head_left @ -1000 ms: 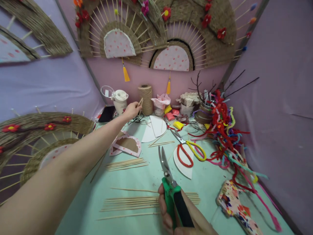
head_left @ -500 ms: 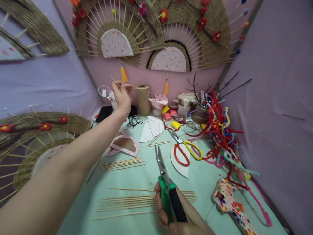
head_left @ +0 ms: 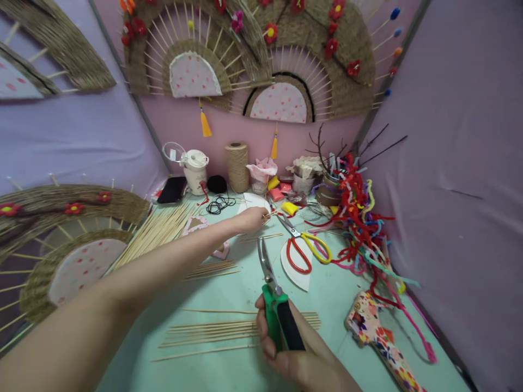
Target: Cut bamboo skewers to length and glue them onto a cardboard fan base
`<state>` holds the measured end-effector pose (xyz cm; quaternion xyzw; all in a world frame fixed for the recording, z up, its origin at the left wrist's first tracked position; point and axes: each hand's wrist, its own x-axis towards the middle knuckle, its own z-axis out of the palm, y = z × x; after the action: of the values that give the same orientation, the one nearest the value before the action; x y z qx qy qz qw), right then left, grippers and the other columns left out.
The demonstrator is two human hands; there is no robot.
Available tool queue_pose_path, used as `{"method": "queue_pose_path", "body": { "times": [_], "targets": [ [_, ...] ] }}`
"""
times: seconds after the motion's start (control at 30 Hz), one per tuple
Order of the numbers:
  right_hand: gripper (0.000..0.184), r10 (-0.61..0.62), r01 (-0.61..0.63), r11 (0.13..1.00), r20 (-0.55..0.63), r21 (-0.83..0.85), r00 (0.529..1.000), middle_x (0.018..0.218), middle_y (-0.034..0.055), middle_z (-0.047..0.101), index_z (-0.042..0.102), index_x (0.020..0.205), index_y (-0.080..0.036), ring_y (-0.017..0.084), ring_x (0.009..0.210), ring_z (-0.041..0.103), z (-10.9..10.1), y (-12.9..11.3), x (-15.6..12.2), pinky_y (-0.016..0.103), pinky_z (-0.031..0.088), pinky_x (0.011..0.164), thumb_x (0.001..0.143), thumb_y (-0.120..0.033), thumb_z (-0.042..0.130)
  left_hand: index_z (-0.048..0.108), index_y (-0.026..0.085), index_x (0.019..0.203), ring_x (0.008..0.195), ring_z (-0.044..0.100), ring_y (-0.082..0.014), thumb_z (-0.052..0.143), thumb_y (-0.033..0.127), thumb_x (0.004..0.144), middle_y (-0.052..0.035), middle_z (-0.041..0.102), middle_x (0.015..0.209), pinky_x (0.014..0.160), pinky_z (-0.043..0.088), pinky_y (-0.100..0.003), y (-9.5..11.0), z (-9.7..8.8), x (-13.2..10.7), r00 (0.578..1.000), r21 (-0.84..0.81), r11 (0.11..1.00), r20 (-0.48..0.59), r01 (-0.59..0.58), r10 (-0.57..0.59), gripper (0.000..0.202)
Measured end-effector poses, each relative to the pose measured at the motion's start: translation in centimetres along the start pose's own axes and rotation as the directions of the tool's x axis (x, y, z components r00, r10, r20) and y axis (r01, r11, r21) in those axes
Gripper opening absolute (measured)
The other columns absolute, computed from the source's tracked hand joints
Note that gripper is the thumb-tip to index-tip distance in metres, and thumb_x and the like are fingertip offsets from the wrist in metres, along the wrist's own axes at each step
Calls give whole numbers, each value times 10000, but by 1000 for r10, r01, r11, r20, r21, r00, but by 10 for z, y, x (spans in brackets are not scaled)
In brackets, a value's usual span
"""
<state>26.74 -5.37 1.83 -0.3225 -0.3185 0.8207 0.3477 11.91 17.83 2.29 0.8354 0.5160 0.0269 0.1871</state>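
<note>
My right hand (head_left: 281, 343) is wrapped round the green-and-black handles of pruning shears (head_left: 270, 286). Their blades point up and away, slightly apart. Stretched across the table, my left hand (head_left: 252, 219) is closed, its fingers mostly hidden by the back of the hand; thin bamboo stick ends (head_left: 267, 217) show at the fingertips. It hovers by white cut card (head_left: 250, 202), left of red-and-yellow-handled scissors (head_left: 304, 242). Below the shears' blades lies a row of long bamboo sticks (head_left: 212, 333). Shorter sticks (head_left: 216, 268) lie under my left forearm.
A large bundle of sticks (head_left: 157, 234) lies at left. Along the back stand a white cup (head_left: 196, 173), a twine spool (head_left: 237, 166) and a jar (head_left: 328, 189) with twigs. Red pipe cleaners (head_left: 355, 201) spill at right, above a floral glue gun (head_left: 373, 332). Woven fans (head_left: 347, 87) hang behind.
My left hand has come down and to the right, from in front of the back wall to the card near the scissors. My right hand stays on the shears, almost unmoved.
</note>
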Motion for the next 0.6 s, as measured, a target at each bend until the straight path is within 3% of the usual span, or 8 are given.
{"method": "queue_pose_path", "body": {
  "times": [0.13, 0.2, 0.27, 0.33, 0.43, 0.53, 0.6],
  "targets": [
    [624, -127, 126, 992, 47, 21, 991, 940, 16, 497, 556, 1121, -251, 127, 730, 427, -1, 2, 3, 264, 329, 650, 564, -442, 763, 522, 142, 1306, 1200, 508, -265, 496, 296, 874, -155, 557, 1296, 981, 399, -356, 1, 2, -15, 991, -7, 1000, -131, -1, 0, 459],
    [657, -206, 204, 978, 40, 47, 978, 946, 21, 505, 552, 1125, -245, 135, 744, 449, -1, 2, 6, 268, 349, 661, 552, -477, 773, 536, 130, 1286, 1215, 498, -259, 512, 305, 872, -151, 558, 1300, 1013, 381, -367, 3, -3, -32, 984, -121, 992, -178, -23, 1, 450],
    [701, -261, 259, 961, 12, 92, 965, 947, 21, 510, 547, 1120, -248, 145, 760, 471, -2, 2, 10, 271, 371, 665, 507, -480, 795, 592, 134, 1192, 1143, 555, -235, 521, 317, 870, -123, 610, 1237, 988, 411, -352, 9, -5, -59, 991, -333, 942, -133, -31, -15, 377],
    [710, -309, 312, 946, -49, 92, 950, 968, 21, 512, 542, 1113, -254, 160, 797, 495, -3, 2, 12, 275, 398, 678, 486, -465, 803, 593, 165, 1169, 1101, 586, -224, 546, 385, 864, -100, 636, 1195, 950, 446, -351, 22, -1, -94, 1000, -595, 804, -3, 2, -5, 379],
    [625, -371, 357, 929, -193, -101, 908, 1073, 39, 535, 504, 1186, -259, 200, 935, 528, -4, 3, 13, 309, 434, 784, 632, -449, 721, 522, 197, 1246, 1148, 568, -234, 623, 455, 818, -121, 578, 1281, 953, 454, -381, 47, 13, -145, 996, -864, 501, 80, 48, 43, 510],
    [577, -456, 360, 850, -192, -385, 869, 1147, 64, 561, 440, 1273, -234, 231, 1030, 543, -2, 3, 13, 364, 429, 904, 750, -407, 613, 444, 257, 1340, 1301, 438, -253, 731, 423, 738, -119, 437, 1438, 1046, 382, -413, 69, 31, -179, 989, -968, 251, 62, 28, 131, 687],
    [688, -495, 361, 762, -123, -538, 860, 1203, 89, 558, 374, 1345, -207, 251, 1084, 540, 2, 4, 13, 396, 413, 962, 728, -373, 628, 450, 252, 1345, 1353, 367, -271, 784, 407, 681, -121, 364, 1491, 1100, 314, -423, 78, 41, -189, 993, -989, 145, 12, -5, 116, 759]
  ]
}}
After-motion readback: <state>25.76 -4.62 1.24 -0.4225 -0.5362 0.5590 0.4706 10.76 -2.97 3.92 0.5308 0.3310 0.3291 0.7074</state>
